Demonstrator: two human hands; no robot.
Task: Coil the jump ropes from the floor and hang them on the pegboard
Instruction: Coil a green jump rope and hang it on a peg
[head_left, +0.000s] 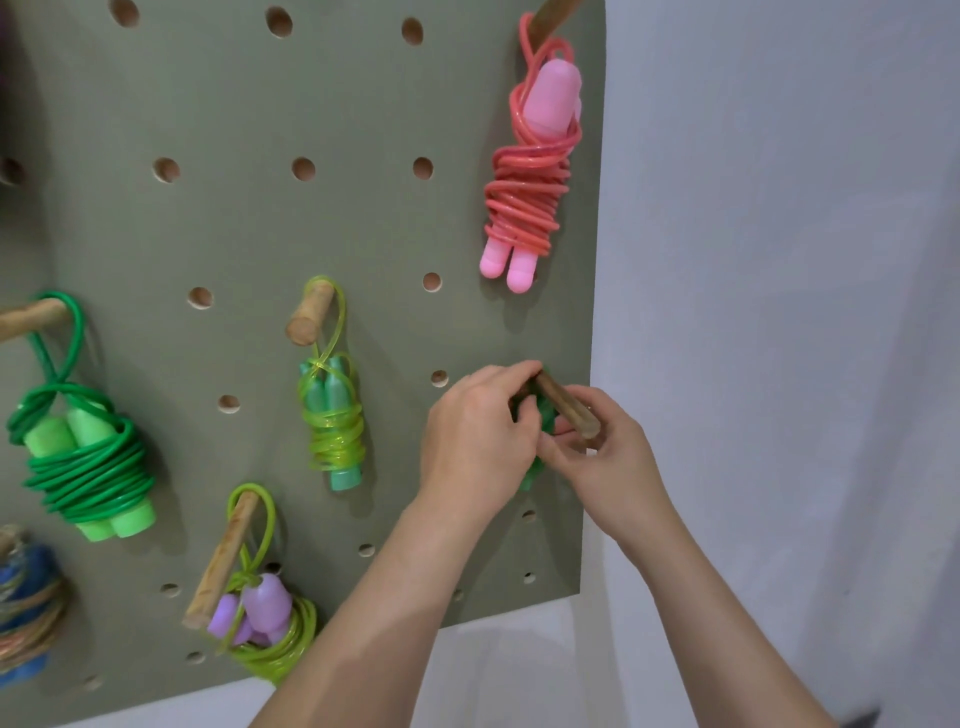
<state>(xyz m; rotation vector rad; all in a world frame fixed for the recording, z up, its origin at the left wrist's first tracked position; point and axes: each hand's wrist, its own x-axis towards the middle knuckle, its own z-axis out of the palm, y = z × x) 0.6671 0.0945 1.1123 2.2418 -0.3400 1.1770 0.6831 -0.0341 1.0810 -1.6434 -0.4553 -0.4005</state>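
A person stands at the pegboard with both hands up by its right edge, a bit above the bottom right corner. A wooden peg sticks out of the board there. A small green rope is bunched up at this peg, mostly hidden behind the hands. The left hand has its fingers curled round the top of the bundle, close to the board. The right hand pinches the bundle from the other side, fingers bent under the peg.

Other ropes hang on pegs. A pink rope hangs by the top right corner. A yellow rope hangs in the middle. A big green rope hangs by the left edge. A rope with purple handles hangs by the bottom edge.
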